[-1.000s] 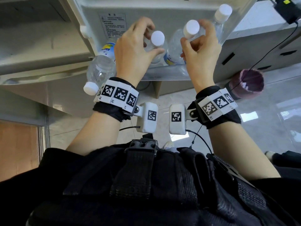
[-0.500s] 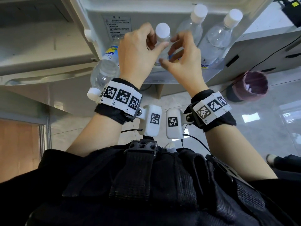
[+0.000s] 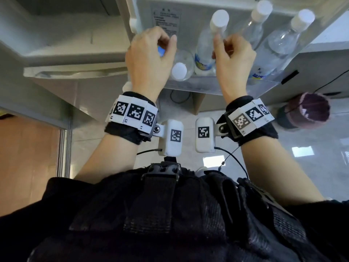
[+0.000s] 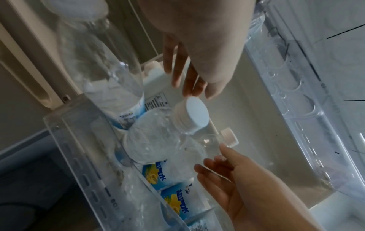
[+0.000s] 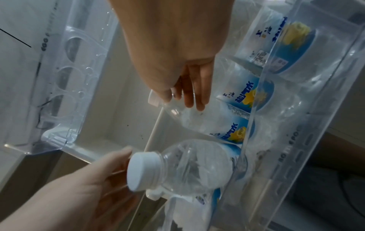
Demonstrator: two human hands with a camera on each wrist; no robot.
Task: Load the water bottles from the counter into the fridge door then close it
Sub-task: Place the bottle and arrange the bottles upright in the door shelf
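Several clear water bottles with white caps and blue labels stand in the clear door shelf [image 3: 192,86] [image 4: 79,148] [image 5: 296,140]. One bottle [image 3: 184,59] [image 4: 158,140] [image 5: 197,168] leans outward between my hands. My left hand [image 3: 168,42] [image 4: 189,87] [image 5: 98,179] hovers by its cap [image 4: 189,114] with relaxed fingers and holds nothing. My right hand [image 3: 221,44] [image 5: 187,100] [image 4: 217,159] lays straight fingers on the neck and shoulder of the upright bottle [image 3: 204,52] [image 5: 197,121] beside it. Two more bottles [image 3: 253,29] [image 3: 279,46] stand to the right. Another bottle [image 4: 102,70] leans at the left end, mostly hidden under my left hand in the head view.
A clear upper door shelf [image 4: 296,93] [image 5: 65,78] sits above the bottles. The fridge body [image 3: 66,53] is to the left. On the floor at the right stands a bin with a purple liner [image 3: 309,110], crossed by a black cable. A grey cabinet [image 3: 321,59] is behind the door.
My hands have moved apart. The left let go of the cap it pinched and sits lower left. The right shifted right onto the upright bottle's neck. A bottle now leans between them.
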